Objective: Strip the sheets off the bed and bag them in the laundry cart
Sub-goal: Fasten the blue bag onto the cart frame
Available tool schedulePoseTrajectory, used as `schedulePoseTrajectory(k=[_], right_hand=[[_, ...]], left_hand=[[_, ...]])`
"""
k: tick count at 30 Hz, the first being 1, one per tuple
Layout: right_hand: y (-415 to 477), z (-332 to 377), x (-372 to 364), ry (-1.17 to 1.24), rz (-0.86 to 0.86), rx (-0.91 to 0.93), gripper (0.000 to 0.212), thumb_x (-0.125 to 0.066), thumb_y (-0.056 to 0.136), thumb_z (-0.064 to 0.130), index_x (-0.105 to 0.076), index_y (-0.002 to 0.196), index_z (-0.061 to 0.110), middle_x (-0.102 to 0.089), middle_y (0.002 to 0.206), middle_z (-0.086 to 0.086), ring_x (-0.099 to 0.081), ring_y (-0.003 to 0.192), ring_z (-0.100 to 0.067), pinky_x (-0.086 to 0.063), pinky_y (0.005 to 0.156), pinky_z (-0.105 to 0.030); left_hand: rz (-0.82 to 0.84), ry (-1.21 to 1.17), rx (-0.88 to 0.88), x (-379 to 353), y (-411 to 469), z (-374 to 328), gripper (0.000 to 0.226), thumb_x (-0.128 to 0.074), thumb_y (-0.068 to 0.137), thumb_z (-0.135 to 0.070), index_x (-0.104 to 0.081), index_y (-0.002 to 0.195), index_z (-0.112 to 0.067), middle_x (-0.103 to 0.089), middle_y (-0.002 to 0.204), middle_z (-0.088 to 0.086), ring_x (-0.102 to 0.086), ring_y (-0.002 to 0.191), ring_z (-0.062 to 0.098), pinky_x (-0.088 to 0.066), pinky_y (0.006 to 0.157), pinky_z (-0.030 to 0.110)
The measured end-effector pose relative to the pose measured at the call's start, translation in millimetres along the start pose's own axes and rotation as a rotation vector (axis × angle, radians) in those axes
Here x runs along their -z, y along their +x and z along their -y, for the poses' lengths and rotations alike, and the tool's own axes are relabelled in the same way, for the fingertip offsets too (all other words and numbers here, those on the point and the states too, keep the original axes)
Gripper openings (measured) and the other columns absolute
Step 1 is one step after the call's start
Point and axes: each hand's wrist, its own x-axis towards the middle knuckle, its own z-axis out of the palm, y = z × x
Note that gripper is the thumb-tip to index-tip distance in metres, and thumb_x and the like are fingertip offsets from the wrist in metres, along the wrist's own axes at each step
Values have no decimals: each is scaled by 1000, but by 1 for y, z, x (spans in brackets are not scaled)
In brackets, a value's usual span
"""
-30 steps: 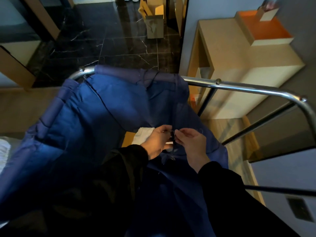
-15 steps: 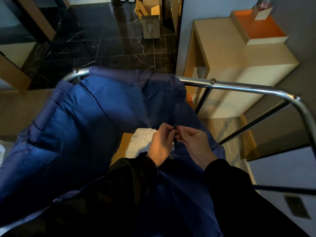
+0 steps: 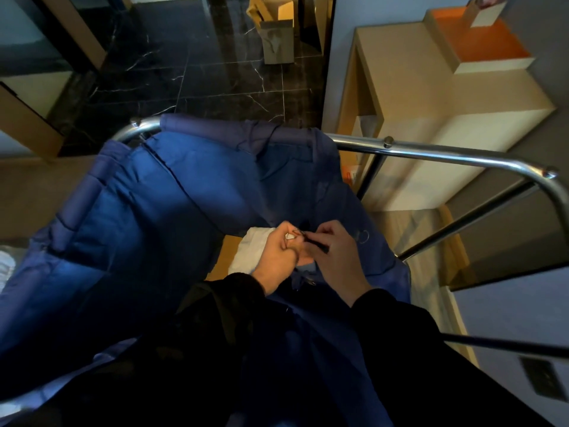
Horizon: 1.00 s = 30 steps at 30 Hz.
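Note:
The laundry cart's chrome tube frame (image 3: 446,153) carries a big blue fabric bag (image 3: 147,217) that hangs open below me. A bit of white sheet (image 3: 249,254) shows deep inside the bag, just left of my hands. My left hand (image 3: 278,257) pinches a small metal ring at the bag's near edge. My right hand (image 3: 335,257) pinches a thin dark strap or clip right beside it. Both hands meet over the blue fabric. A second metal ring (image 3: 363,237) lies on the bag just right of my right hand.
A beige desk (image 3: 431,97) with an orange-topped box (image 3: 480,41) stands right of the cart. Dark marble floor (image 3: 197,78) lies ahead, with a cardboard box (image 3: 277,41) on it. White bedding (image 3: 6,266) shows at the left edge. A floor outlet (image 3: 542,382) sits lower right.
My hands have stayed together at the bag's edge, shifting slightly; a metal ring now shows between my left fingers. The view has tilted a little.

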Motion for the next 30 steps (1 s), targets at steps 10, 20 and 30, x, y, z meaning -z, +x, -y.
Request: schedulePoseTrajectory(k=[10,20,30], right_hand=[[3,8,-23,91,-7,69,6,-68,78,-3,-73,80,0,-62,77,-2,-56,71,-11,-42,60,-15],[12,17,-29,-105,-78,184,15,-76,75,13,-74,88,8,-59,94,-6,-55,85,-16,-45,74,-29],[60,73,-43,-365,179,341,32,-50,93,35,-67,111,15,-54,138,-7,-29,142,-29,-18,108,-44]], left_hand=[[-68,35,136,20,-13,-16,6,-57,95,-8,-53,92,-4,-64,80,14,-62,77,24,-56,77,35],[-172,600,-84,43,-10,-4,26,-39,86,-56,-50,88,-32,-70,88,-1,-69,85,16,-57,79,42],[-115,728,-390,104,-10,-54,16,-48,100,-17,-47,86,-8,-56,73,2,-49,61,14,-39,55,26]])
